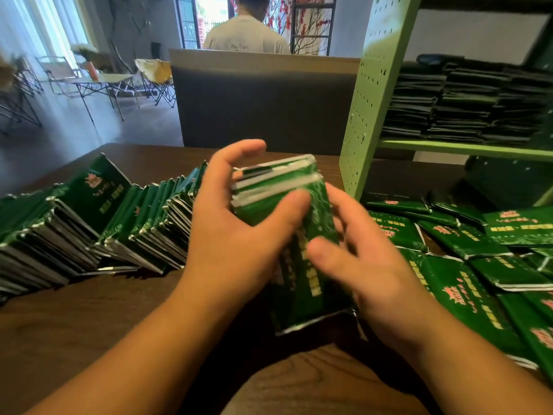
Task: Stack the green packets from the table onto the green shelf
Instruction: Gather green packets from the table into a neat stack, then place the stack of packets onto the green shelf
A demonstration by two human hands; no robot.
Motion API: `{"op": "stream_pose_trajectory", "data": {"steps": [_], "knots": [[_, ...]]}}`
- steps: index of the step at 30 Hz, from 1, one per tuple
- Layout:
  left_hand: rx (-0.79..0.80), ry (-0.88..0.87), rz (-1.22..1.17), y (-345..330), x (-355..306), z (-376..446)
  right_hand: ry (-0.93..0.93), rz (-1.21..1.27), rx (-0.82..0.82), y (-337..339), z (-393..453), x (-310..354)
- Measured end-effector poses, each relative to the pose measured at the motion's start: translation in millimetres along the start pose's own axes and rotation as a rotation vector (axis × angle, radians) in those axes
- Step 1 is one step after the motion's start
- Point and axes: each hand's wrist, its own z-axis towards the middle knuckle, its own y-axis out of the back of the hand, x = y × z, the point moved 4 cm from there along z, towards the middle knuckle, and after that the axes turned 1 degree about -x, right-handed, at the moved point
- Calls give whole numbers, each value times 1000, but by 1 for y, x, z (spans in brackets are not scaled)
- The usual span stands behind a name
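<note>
1. Your right hand [368, 265] is blurred, and its fingers pass behind the bundle [287, 223], so you can't see how far they wrap. The bundle's underside is hidden too.
2. The print on the packets is too soft to read. The row [98, 229] on your left runs off the frame edge, and so does the loose pile [484, 259] on your right.
3. The stacks [460, 103] on the shelf [368, 115] sit in shadow; you see only dark layered edges, cut off at the right.
4. Your left hand [239, 223] grips the bundle from the left, thumb pressed across its top face, index finger curved above the far end.
5. Your right hand holds the bundle's right side, thumb resting on the top packet, fingers curled around the far side.
6. You hold the bundle above the table [89, 339], between the row and the pile, tilted with its far end higher.
7. The packets are flat, glossy green foil rectangles with silver crimped ends.
8. The row leans like fallen dominoes; the pile lies scattered and overlapping.
9. The shelf is light green metal with a perforated side panel; the table is dark wood grain.
</note>
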Motion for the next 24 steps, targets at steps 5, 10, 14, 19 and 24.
{"op": "stream_pose_trajectory", "data": {"steps": [5,10,14,19,24], "knots": [[-56,222,-129,6,13,2,21,-298,-74,1,0,3],[112,431,-384,-7,28,-1,-10,-19,-133,11,6,0],[250,510,-475,-25,37,-11,-25,59,-195,18,9,-6],[229,485,-441,-32,43,-11,-28,76,-237,20,12,-6],[147,537,-478,-42,23,-9,55,16,-288,12,9,10]]}}
